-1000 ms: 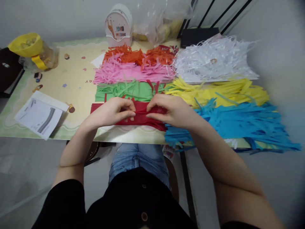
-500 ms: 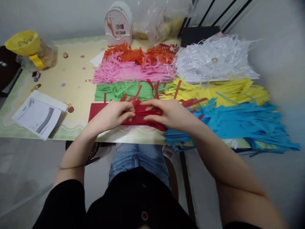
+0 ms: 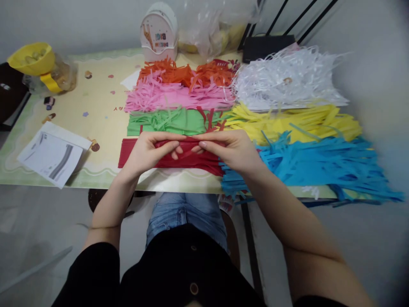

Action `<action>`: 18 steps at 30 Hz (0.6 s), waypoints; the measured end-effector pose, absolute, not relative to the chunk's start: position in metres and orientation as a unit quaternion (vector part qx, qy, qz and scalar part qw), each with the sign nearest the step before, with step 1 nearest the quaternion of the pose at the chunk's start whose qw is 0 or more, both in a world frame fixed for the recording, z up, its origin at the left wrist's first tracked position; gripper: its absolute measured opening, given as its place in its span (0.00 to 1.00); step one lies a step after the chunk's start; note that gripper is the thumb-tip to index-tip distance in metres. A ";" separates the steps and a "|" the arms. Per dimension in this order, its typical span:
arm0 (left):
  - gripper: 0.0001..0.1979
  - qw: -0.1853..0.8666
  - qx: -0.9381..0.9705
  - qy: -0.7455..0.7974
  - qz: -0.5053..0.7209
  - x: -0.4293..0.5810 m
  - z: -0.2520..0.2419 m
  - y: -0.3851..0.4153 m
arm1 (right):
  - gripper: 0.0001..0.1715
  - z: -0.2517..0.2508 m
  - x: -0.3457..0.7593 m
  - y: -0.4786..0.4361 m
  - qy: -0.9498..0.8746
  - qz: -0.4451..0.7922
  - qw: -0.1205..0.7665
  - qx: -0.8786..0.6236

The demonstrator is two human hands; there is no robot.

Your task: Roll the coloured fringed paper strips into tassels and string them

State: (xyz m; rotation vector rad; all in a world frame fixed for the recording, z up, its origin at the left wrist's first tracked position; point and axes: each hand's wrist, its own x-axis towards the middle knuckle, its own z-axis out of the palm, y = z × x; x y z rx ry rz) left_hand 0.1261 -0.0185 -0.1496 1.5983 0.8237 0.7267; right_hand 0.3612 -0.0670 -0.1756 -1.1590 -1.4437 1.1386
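Observation:
A pile of red paper strips [image 3: 188, 160] lies at the table's near edge. My left hand [image 3: 150, 151] and my right hand [image 3: 233, 149] meet over it, each pinching a bunch of the red strips between thumb and fingers, fingertips almost touching at the middle. Behind the red pile lie green strips [image 3: 169, 121], pink strips [image 3: 172, 96] and orange strips [image 3: 188, 73]. To my right are blue strips [image 3: 322, 164], yellow strips [image 3: 294, 121] and white strips [image 3: 287, 81].
A printed sheet of paper [image 3: 53, 153] lies at the left of the table [image 3: 99, 115]. A yellow funnel on a jar [image 3: 35, 62] stands far left. A white arched box [image 3: 159, 32], a plastic bag [image 3: 207, 25] and a black device [image 3: 266, 46] sit at the back.
Red strips that fanned up over the green, yellow and blue piles half a second ago are gathered back. Both hands have turned so the fingers pinch the bundle's top edge.

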 end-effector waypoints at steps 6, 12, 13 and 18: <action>0.06 0.611 0.596 0.356 0.381 0.131 -0.166 -0.014 | 0.08 -0.183 0.363 -0.059 -0.561 0.504 0.518 -0.403; 0.05 0.598 0.597 0.330 0.420 0.134 -0.183 -0.020 | 0.08 -0.189 0.358 -0.059 -0.578 0.464 0.528 -0.415; 0.05 0.589 0.605 0.332 0.421 0.133 -0.183 -0.021 | 0.09 -0.189 0.359 -0.060 -0.589 0.448 0.524 -0.422; 0.05 0.490 0.738 0.345 0.311 0.124 -0.157 -0.018 | 0.14 -0.182 0.365 -0.065 -0.705 0.296 0.474 -0.437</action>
